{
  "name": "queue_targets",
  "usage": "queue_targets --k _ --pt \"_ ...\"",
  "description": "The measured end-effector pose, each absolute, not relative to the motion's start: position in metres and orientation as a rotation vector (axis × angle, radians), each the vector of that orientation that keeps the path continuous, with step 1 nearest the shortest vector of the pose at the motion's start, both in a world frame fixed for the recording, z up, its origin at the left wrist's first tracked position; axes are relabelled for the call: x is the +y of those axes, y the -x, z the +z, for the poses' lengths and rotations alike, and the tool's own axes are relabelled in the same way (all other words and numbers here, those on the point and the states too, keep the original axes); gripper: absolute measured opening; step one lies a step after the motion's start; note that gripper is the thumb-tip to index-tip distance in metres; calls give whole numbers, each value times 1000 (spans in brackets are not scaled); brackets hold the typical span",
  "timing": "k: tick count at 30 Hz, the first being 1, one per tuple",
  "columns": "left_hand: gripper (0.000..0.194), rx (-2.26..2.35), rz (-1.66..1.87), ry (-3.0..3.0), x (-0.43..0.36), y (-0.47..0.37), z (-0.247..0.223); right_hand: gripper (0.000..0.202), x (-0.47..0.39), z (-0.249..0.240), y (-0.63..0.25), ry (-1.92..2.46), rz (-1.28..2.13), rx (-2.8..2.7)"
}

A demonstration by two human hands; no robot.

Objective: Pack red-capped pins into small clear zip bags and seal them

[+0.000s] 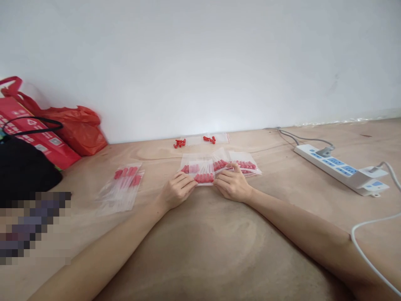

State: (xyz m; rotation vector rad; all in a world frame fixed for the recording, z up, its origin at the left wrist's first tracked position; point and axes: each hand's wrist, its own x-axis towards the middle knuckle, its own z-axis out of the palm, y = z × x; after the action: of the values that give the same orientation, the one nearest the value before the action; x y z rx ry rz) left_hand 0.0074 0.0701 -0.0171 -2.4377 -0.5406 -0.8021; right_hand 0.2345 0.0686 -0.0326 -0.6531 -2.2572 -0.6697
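Left hand and right hand both pinch the near edge of one clear zip bag of red parts, flat on tabletop, centred between them; long axis left-right.

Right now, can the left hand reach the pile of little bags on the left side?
Probably yes. The left hand rests on a small bag, and the pile of bags lies close beside it on the bare table, with nothing between them.

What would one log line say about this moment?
left hand: on small clear bag of red pieces | right hand: on same bag | left: bag stack | right: power strip | surface: wooden table
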Motion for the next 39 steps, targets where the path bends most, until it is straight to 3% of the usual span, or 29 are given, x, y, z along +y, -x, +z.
queue_targets --k 9,11,15,19,22,28,35,39 --pt "15 -793 -862 2538 59 14 -16 20 68 -33 -234 655 -654 -2239" --pt "14 -1057 -1008 2663 55 8 -15 19 68 -32 -235 667 -631 -2215" --pt "43 -1910 -1492 2921 54 -9 -10 17 68 -32 -235 670 -597 -2162" --pt "33 -2747 -2025 2724 59 -25 -5 16 64 -31 -234 627 -592 -2148" --pt "27 -2824 -2184 2649 63 -31 -5 15 61 -30 -235 576 -578 -2189" --pt "25 -2484 -2162 2619 94 -33 5 15 61 -31 -244 593 -565 -2228" --pt "23 -2555 -1537 2567 136 -44 9 16 62 -31 -246 608 -585 -2260" --pt "29 -2279 -1141 2496 133 -33 17 16 61 -31 -246 599 -582 -2256"
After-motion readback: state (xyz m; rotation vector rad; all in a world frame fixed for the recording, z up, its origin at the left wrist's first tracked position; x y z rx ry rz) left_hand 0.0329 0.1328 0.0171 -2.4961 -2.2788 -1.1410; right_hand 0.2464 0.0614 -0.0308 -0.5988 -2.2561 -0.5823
